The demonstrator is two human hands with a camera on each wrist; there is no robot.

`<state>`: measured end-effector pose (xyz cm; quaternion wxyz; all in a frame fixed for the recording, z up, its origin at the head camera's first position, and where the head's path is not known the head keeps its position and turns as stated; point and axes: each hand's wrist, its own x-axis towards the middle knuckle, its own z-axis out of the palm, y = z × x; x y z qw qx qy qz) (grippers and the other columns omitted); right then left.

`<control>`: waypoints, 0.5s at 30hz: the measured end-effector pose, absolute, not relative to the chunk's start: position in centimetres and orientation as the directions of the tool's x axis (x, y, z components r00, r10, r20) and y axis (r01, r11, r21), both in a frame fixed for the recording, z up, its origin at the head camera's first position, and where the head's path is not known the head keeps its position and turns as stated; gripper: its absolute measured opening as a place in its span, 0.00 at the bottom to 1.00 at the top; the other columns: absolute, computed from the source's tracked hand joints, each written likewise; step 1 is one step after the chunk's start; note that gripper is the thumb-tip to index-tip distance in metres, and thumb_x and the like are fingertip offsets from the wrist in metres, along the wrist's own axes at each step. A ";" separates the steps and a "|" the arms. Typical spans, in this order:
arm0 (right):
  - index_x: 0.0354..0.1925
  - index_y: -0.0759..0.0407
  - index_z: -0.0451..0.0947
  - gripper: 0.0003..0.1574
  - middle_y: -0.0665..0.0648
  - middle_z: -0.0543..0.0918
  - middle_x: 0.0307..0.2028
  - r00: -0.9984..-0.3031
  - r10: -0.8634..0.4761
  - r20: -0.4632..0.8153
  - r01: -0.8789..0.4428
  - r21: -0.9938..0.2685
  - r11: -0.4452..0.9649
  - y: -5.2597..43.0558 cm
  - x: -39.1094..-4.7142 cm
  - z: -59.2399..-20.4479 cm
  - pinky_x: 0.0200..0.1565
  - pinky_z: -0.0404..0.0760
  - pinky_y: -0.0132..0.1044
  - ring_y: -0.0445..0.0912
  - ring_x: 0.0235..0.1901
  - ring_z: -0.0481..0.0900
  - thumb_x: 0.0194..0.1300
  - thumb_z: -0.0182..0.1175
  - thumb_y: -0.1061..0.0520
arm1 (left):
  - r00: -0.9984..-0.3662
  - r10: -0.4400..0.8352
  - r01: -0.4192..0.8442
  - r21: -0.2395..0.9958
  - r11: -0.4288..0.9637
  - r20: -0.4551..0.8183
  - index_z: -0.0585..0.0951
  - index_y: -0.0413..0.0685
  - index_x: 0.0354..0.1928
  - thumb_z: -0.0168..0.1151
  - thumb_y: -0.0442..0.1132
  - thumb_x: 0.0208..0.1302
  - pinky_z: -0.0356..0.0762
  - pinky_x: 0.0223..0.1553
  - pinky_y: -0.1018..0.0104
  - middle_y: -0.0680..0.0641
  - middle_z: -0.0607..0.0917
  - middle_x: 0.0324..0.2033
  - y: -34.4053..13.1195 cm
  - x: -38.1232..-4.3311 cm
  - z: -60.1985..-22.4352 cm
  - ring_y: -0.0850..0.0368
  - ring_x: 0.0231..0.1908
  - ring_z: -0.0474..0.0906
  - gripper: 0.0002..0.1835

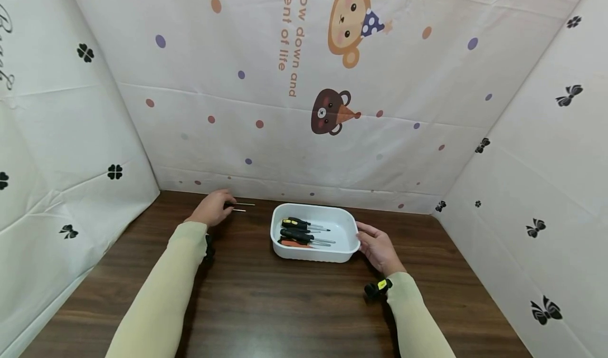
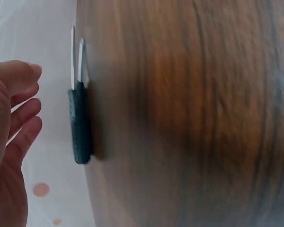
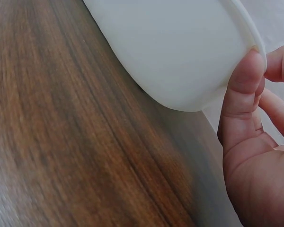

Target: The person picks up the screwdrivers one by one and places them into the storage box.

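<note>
My left hand is over the far left part of the table. In the left wrist view its relaxed fingers are apart from two small screwdrivers, which lie side by side with dark handles and thin metal shafts. From the head view only their shafts show clearly beyond the hand. My right hand pinches the right rim of a white plastic tray, thumb on one side and fingers on the other. Inside the tray lie several screwdrivers, with black, black-and-yellow and orange handles, shafts pointing right.
The dark wood table carries the tray near its back edge. A white printed cloth hangs behind it, with cloth walls at left and right. A black wrist camera sits at my right cuff.
</note>
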<state>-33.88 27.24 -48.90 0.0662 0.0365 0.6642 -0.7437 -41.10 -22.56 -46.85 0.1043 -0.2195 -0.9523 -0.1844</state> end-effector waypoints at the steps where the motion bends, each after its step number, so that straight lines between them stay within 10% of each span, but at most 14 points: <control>1: 0.74 0.67 0.65 0.32 0.57 0.87 0.54 -0.989 -0.049 -0.141 0.146 -0.983 -0.111 27.2 -33.9 -48.9 0.38 0.85 0.30 0.39 0.34 0.84 0.75 0.57 0.65 | -0.886 0.370 0.448 0.310 0.839 0.278 0.86 0.38 0.52 0.65 0.33 0.69 0.75 0.61 0.40 0.36 0.83 0.55 -22.8 -41.1 -47.0 0.35 0.59 0.78 0.12; 15: 0.73 0.67 0.66 0.32 0.57 0.86 0.55 -0.989 -0.043 -0.138 0.142 -0.983 -0.112 27.3 -33.9 -49.0 0.39 0.86 0.30 0.40 0.35 0.85 0.74 0.58 0.65 | -0.936 0.238 0.325 0.379 0.866 0.258 0.84 0.34 0.54 0.63 0.31 0.69 0.72 0.62 0.36 0.30 0.80 0.57 -24.3 -41.0 -48.4 0.29 0.61 0.74 0.14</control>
